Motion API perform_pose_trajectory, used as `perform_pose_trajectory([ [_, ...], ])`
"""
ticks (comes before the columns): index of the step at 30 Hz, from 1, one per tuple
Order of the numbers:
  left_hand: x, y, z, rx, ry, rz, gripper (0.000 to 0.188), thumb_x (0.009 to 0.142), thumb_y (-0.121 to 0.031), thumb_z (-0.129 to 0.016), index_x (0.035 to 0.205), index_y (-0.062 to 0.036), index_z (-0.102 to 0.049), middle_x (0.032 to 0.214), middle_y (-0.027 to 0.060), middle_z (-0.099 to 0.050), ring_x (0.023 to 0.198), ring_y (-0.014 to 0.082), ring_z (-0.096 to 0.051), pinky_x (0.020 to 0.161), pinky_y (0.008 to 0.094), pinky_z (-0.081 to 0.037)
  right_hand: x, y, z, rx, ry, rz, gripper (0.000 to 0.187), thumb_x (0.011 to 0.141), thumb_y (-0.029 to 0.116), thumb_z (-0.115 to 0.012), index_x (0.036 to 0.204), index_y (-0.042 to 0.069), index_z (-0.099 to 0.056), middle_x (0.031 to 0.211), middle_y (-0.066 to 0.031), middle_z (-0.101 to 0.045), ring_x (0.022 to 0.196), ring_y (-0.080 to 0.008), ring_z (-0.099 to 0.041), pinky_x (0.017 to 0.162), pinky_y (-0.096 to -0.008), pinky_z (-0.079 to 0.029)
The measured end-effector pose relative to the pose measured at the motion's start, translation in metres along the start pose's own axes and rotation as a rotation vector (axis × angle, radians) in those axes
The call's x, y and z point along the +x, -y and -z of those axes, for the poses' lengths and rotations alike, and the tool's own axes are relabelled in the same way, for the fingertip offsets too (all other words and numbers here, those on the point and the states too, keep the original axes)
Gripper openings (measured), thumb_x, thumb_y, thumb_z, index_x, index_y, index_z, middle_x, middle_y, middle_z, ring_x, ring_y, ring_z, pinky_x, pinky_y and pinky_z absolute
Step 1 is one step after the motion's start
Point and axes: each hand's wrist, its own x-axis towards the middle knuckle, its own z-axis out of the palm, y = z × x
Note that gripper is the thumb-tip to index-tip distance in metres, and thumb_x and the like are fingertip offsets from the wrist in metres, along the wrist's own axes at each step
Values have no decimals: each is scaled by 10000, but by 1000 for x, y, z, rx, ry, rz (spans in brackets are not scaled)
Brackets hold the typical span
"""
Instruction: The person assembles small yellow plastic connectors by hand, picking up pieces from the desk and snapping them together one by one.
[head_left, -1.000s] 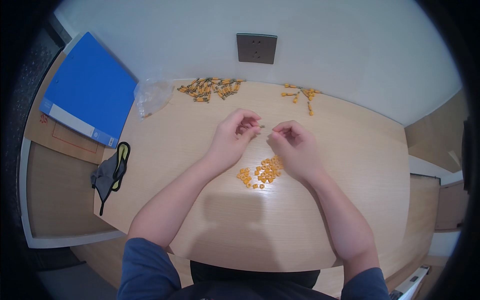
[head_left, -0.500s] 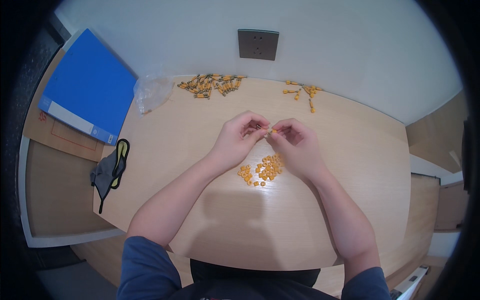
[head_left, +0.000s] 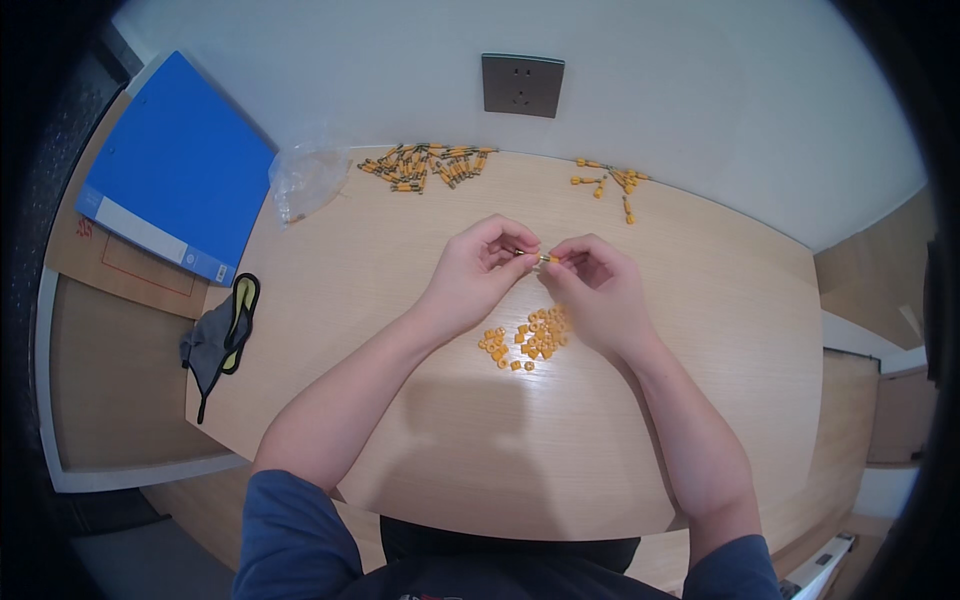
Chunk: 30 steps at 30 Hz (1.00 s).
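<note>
Above the middle of the wooden table (head_left: pixel 420 440), my left hand (head_left: pixel 478 270) and my right hand (head_left: pixel 595 288) meet fingertip to fingertip. Pinched between them is one small part (head_left: pixel 533 256), dark metal on the left side and an orange piece on the right. Just below my hands lies a loose pile of small orange caps (head_left: pixel 528 338). Whether the two halves of the part are joined cannot be told.
At the table's far edge lies a heap of orange-and-metal parts (head_left: pixel 428 165), with a smaller group (head_left: pixel 608 181) to its right. A clear plastic bag (head_left: pixel 303 180) and a blue folder (head_left: pixel 170 165) are at the far left. A grey-and-yellow glove (head_left: pixel 220 335) hangs over the left edge.
My hands have drawn closer together, so their fingertips now meet over the small part. Both have stayed above the pile of orange caps.
</note>
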Motion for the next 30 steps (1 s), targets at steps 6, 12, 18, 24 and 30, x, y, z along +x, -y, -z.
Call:
perform_pose_trajectory([
  [6, -1, -6, -1, -25, 32, 15, 197, 1053, 90, -775, 1226, 21, -712, 1179, 72, -735, 1121, 123, -729, 1014, 282, -624, 0, -1, 4, 11, -16, -70, 107, 1070, 39, -818, 1147, -19, -772, 991, -38, -739, 896, -90, -671, 773, -258, -553],
  [12, -1, -4, 1, -69, 35, -1, 180, 1053, 91, -775, 1206, 25, -707, 1177, 78, -736, 1114, 125, -735, 1013, 288, -633, 0, 2, 2, 24, -13, -24, 136, 1069, 42, -822, 1176, -28, -776, 1018, -47, -746, 908, -94, -684, 790, -257, -568],
  [18, 1, -4, 2, -113, 31, 12, 169, 1050, 95, -776, 1182, 16, -706, 1164, 75, -738, 1110, 119, -738, 1014, 290, -634, 0, 4, 1, 80, -9, -53, 137, 1079, 23, -804, 1195, -44, -774, 1037, -65, -751, 917, -101, -696, 797, -256, -578],
  [24, -1, -4, 2, -95, 63, -12, 157, 1048, 100, -774, 1163, 17, -706, 1162, 69, -738, 1110, 118, -735, 1008, 290, -628, 1, 3, 4, 103, -18, -139, 130, 1103, 55, -791, 1146, -63, -761, 949, -55, -738, 823, -86, -635, 712, -254, -505],
  [30, -1, -5, 0, -69, 48, -12, 151, 1052, 107, -763, 1159, 15, -709, 1158, 73, -741, 1109, 126, -737, 1009, 300, -626, -1, 6, -1, 165, -92, -166, 181, 1123, 102, -776, 1035, -53, -751, 879, -18, -688, 768, -64, -560, 676, -255, -454],
])
